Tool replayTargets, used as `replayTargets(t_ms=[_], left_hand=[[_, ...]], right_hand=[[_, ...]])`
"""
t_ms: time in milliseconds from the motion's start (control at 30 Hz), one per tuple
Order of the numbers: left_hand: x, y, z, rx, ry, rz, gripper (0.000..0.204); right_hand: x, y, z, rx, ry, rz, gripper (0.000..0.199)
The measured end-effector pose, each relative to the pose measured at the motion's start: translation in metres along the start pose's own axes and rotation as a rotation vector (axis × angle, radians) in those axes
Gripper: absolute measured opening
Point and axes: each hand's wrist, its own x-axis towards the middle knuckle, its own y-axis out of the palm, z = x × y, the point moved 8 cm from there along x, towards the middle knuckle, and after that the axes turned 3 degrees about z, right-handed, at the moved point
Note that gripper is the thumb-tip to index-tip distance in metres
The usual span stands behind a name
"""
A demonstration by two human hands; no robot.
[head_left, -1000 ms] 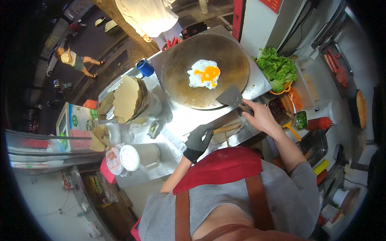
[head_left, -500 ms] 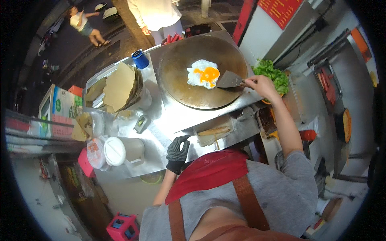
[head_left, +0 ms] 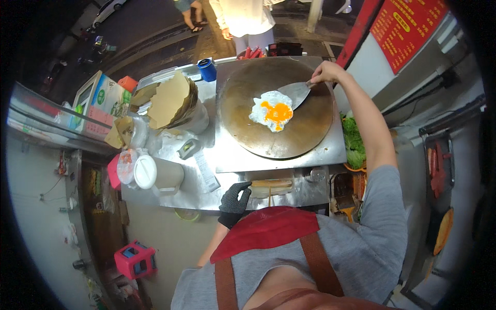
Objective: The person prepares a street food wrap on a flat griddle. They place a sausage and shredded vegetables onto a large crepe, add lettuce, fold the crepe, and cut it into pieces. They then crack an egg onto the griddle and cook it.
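On a round brown griddle plate [head_left: 243, 137] lies a fried egg [head_left: 261, 114], its white set at the edges and its orange yolk broken and spread. My bare right hand [head_left: 326, 73] is closed round the handle of a metal spatula [head_left: 296, 93]. The wide blade meets the egg's far right edge, seemingly flat on the plate. My left hand [head_left: 235, 200], in a dark speckled knit glove, hovers at the counter's near edge with thumb and fingers apart and nothing between them. Right beside it is a shallow tray [head_left: 281, 191] with a wooden spreader [head_left: 269, 183] across it.
Left of the griddle are a tub of brown paper bags [head_left: 170, 103], a blue can [head_left: 207, 70] and a lidded white pitcher [head_left: 160, 173]. Lettuce [head_left: 353, 142] sits to the right. Across the counter stands a person in a light top [head_left: 243, 18]. A pink stool [head_left: 135, 259] is at lower left.
My right hand has swung the spatula from the egg's right side to its far right edge, turning the blade. The whole view has shifted. My left hand stays by the counter edge.
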Motion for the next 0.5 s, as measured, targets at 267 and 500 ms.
replayTargets(t_ms=[267, 500], left_hand=[[-0.010, 0.002, -0.001, 0.107, -0.139, -0.103, 0.018], [-0.044, 0.008, 0.015, 0.029, -0.326, -0.251, 0.019]], right_hand=[[0.102, -0.010, 0.039, -0.072, -0.260, 0.196, 0.029], [0.173, -0.032, 0.109, -0.210, -0.332, 0.280, 0.028]])
